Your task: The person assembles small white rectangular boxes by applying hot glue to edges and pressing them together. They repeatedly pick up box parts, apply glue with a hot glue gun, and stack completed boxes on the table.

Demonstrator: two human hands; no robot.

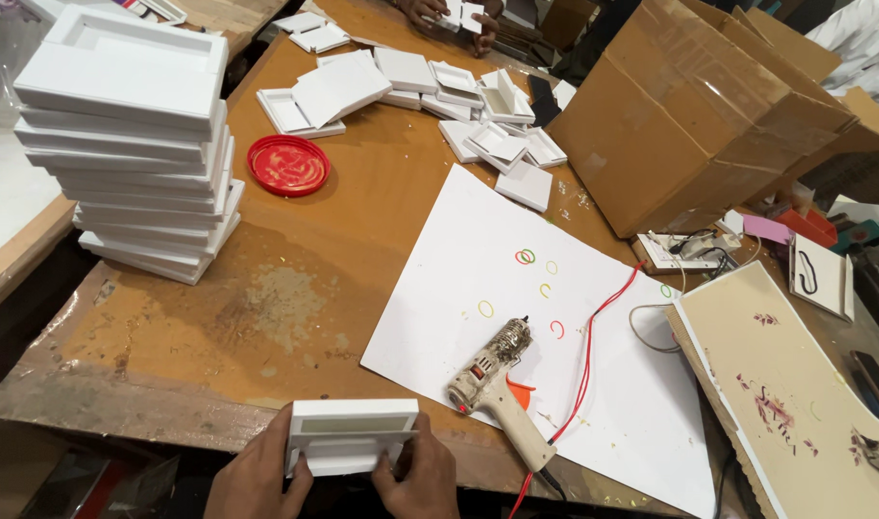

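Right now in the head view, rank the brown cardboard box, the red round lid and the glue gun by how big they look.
1. Brown cardboard box, clearly largest.
2. Cream, glue-stained glue gun; it lies nearer the camera, so its lead over the lid is unsure.
3. Red round plastic lid.

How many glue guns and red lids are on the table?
2: one glue gun lying on the white sheet right of the hands, and one red lid beside the tall stack of white boxes. More may be hidden.
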